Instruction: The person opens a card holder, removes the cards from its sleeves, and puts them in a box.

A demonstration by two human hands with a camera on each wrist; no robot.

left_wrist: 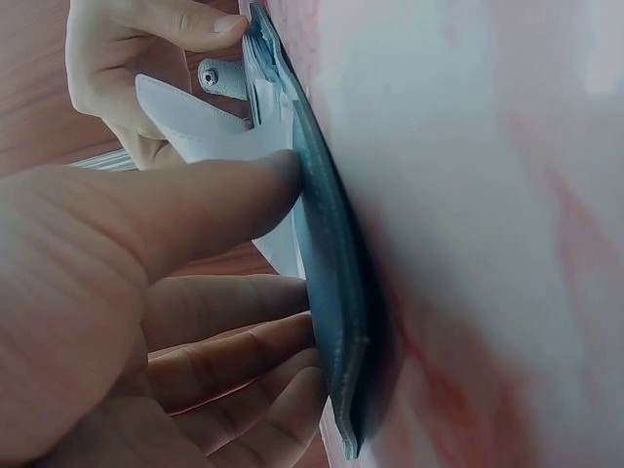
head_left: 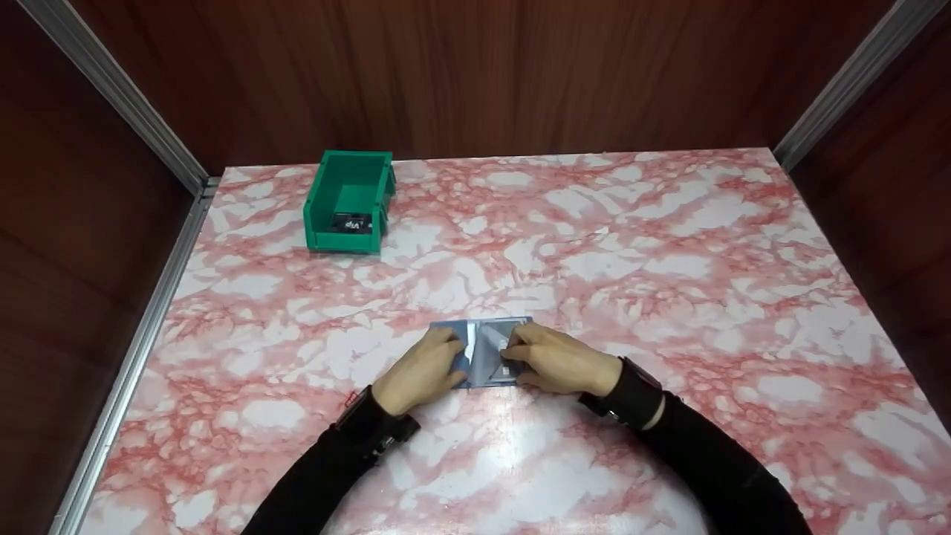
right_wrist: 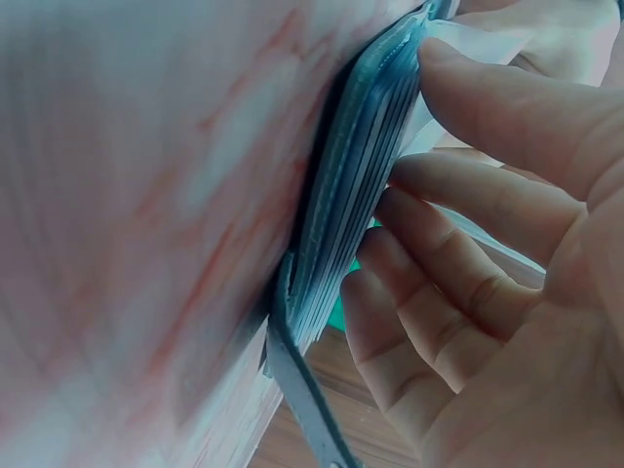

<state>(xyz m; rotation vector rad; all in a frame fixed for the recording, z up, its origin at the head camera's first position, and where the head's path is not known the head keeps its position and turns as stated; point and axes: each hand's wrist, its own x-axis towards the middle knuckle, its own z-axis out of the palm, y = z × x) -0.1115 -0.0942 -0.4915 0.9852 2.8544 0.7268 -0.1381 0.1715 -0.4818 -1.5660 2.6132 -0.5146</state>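
Note:
An unfolded blue-grey card holder (head_left: 479,375) lies on the table with its clear plastic sleeves (head_left: 487,353) upward. My left hand (head_left: 423,368) rests on its left cover; the thumb and fairly straight fingertips touch the inside in the left wrist view. Over the right half is my right hand (head_left: 561,360), its bent fingers touching the sleeve stack (right_wrist: 356,195). Whether it pinches a sleeve is hidden. Between the hands a translucent sleeve (left_wrist: 185,112) stands raised. A strap with a metal snap (left_wrist: 222,78) sticks out at the holder's right end.
At the back left stands a green bin (head_left: 345,241) with a black card (head_left: 351,223) marked "Vip" inside. Dark wooden panels (head_left: 475,74) enclose the red-and-white marbled table (head_left: 631,245) at the back and sides. Both wrists wear black camera bands.

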